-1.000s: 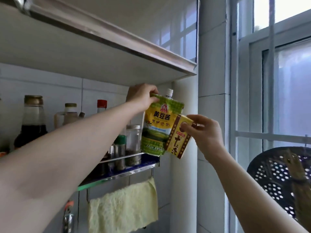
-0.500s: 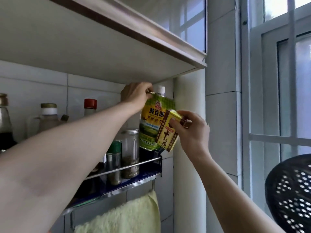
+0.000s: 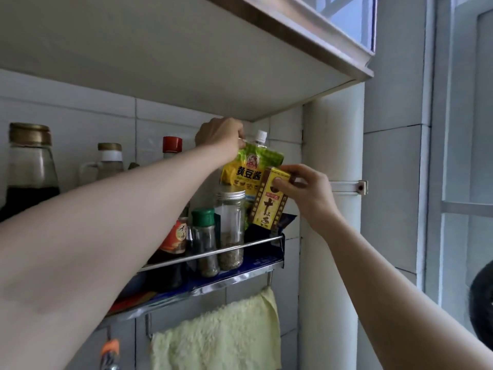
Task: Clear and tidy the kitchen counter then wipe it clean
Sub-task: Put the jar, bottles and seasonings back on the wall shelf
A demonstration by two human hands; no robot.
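Compared with half a second ago, both held items sit lower and closer to the wall rack (image 3: 213, 256): the green-and-yellow sauce pouch (image 3: 248, 172) now has its bottom hidden behind the glass spice jar (image 3: 230, 231), and the yellow spice box (image 3: 268, 200) reaches down to just above the rack's front rail, where earlier it was held clear above it. The left hand (image 3: 220, 138) pinches the top corner of the pouch beside its white screw cap, fingers closed on the foil. The right hand (image 3: 304, 193) grips the upper end of the box, thumb on its front face and fingers wrapped behind; the box leans slightly and overlaps the pouch's right edge. Whether either item already rests on the shelf cannot be told, since the jar and rail hide their bases. The rack is a metal shelf with a blue liner fixed to a white tiled wall, carrying a small green-capped shaker (image 3: 205, 241) next to the jar, a dark sauce bottle with a red label (image 3: 173, 244), a red-capped bottle (image 3: 172, 146), a pale jug-like bottle (image 3: 109, 161) and a large dark bottle with a gold cap (image 3: 30, 166) at far left. A pale yellow-green towel (image 3: 218, 335) hangs from the bar under the rack. A wall cabinet's underside (image 3: 160, 62) spans the top, a white pipe (image 3: 334, 209) runs down the corner, and a window (image 3: 466, 182) fills the right side.
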